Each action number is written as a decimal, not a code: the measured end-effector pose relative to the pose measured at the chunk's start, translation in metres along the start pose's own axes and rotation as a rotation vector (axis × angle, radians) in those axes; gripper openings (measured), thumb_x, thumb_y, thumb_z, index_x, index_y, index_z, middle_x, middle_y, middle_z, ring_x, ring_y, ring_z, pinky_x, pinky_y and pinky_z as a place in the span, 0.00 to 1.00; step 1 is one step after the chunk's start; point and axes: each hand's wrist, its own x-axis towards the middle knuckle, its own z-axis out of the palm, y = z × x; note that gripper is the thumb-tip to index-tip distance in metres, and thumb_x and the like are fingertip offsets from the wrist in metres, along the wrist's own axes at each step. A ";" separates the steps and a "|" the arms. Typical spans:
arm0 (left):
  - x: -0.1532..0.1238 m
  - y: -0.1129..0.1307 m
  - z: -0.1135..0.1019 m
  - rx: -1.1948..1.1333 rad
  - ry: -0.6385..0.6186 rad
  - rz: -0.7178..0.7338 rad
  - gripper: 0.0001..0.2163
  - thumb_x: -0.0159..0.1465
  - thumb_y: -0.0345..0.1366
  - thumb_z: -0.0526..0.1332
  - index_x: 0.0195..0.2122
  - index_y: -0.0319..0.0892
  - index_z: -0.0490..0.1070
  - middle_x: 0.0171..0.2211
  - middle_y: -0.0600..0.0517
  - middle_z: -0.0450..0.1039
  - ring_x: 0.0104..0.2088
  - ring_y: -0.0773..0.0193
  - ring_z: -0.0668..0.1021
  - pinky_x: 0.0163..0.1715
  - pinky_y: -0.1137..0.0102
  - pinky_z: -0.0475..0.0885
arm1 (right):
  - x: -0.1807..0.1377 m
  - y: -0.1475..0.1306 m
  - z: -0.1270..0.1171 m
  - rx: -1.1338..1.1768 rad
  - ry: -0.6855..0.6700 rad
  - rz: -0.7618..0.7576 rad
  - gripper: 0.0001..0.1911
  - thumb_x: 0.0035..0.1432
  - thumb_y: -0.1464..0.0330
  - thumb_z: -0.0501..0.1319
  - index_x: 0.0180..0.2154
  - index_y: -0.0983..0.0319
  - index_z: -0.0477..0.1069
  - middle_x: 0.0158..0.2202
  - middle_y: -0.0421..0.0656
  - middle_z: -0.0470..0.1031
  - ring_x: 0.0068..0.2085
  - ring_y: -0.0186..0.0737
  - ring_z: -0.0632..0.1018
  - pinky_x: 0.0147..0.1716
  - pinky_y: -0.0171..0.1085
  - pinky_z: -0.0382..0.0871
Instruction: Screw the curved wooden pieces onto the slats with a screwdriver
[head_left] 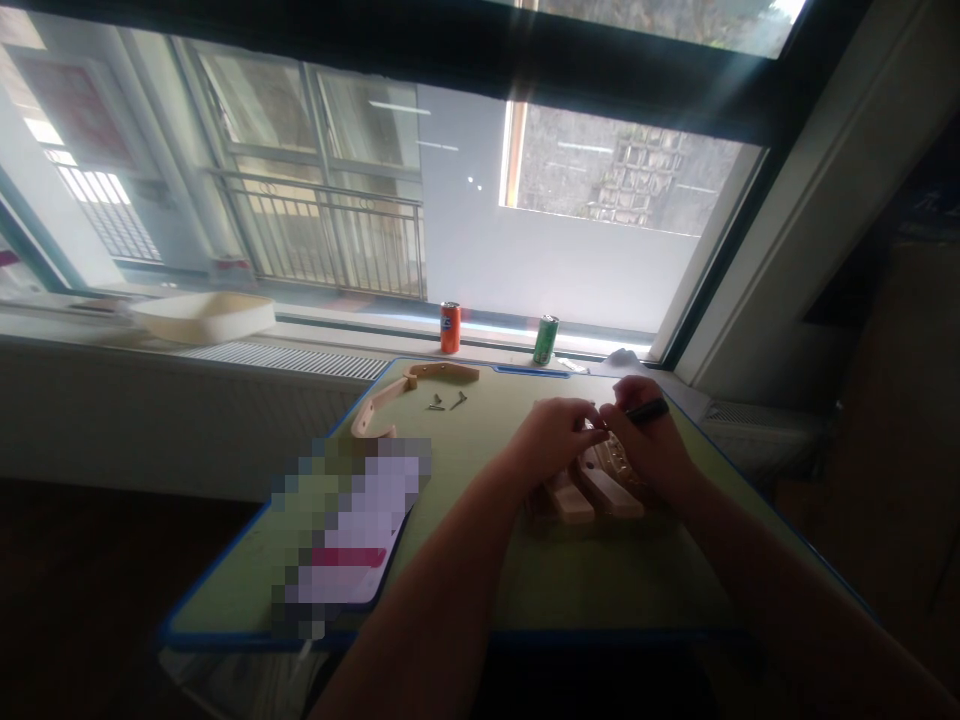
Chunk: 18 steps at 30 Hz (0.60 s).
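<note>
My left hand (553, 438) rests closed on a small wooden assembly (592, 492) of pale slats lying on the green table (480, 560), its fingertips pinched at the top of the wood. My right hand (649, 440) is closed round a dark-handled tool (646, 409), probably a screwdriver, whose tip points at the same spot. The two hands touch each other above the wood. A curved wooden piece (405, 395) lies at the far left of the table, with a few loose screws (448, 403) beside it.
A pixelated flat item (352, 530) lies at the table's left front. An orange can (450, 327) and a green can (546, 339) stand on the windowsill behind. A white basin (202, 316) sits on the sill at left. The table has a blue rim.
</note>
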 end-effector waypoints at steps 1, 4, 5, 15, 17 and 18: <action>0.000 0.000 0.000 0.008 -0.007 0.000 0.15 0.56 0.47 0.58 0.33 0.40 0.74 0.23 0.55 0.68 0.24 0.68 0.68 0.25 0.73 0.60 | 0.000 0.000 0.000 -0.004 0.003 0.004 0.11 0.52 0.67 0.60 0.38 0.57 0.60 0.31 0.38 0.60 0.30 0.35 0.64 0.30 0.37 0.62; 0.000 -0.001 0.001 0.009 -0.018 -0.002 0.13 0.59 0.43 0.55 0.35 0.40 0.74 0.27 0.54 0.71 0.27 0.67 0.70 0.28 0.73 0.62 | -0.001 0.001 -0.001 0.047 0.027 0.010 0.12 0.52 0.66 0.60 0.38 0.57 0.60 0.32 0.38 0.61 0.30 0.34 0.65 0.29 0.36 0.63; 0.001 -0.002 0.002 0.006 -0.020 0.002 0.13 0.60 0.42 0.54 0.35 0.41 0.73 0.28 0.53 0.72 0.28 0.67 0.70 0.29 0.73 0.62 | -0.002 0.001 -0.001 0.080 0.035 0.020 0.12 0.52 0.66 0.60 0.39 0.56 0.61 0.32 0.38 0.61 0.30 0.34 0.65 0.29 0.35 0.63; 0.001 -0.005 0.002 0.000 0.014 0.015 0.12 0.59 0.42 0.54 0.34 0.39 0.72 0.27 0.53 0.71 0.26 0.67 0.70 0.26 0.73 0.61 | 0.002 -0.004 -0.007 -0.114 0.014 -0.041 0.08 0.56 0.65 0.57 0.38 0.59 0.70 0.36 0.42 0.66 0.37 0.37 0.69 0.29 0.34 0.65; 0.001 -0.006 0.004 0.005 0.039 0.001 0.12 0.58 0.43 0.57 0.34 0.39 0.72 0.25 0.54 0.70 0.25 0.68 0.69 0.25 0.74 0.61 | 0.003 -0.004 -0.007 -0.143 0.008 -0.058 0.07 0.55 0.65 0.58 0.37 0.59 0.71 0.36 0.42 0.65 0.36 0.37 0.69 0.29 0.34 0.65; 0.002 -0.006 0.004 0.002 0.046 -0.001 0.12 0.57 0.43 0.57 0.33 0.39 0.72 0.25 0.54 0.70 0.25 0.68 0.69 0.25 0.74 0.61 | 0.003 -0.004 -0.008 -0.143 0.003 -0.057 0.07 0.54 0.65 0.59 0.36 0.59 0.71 0.36 0.41 0.65 0.36 0.37 0.69 0.28 0.34 0.66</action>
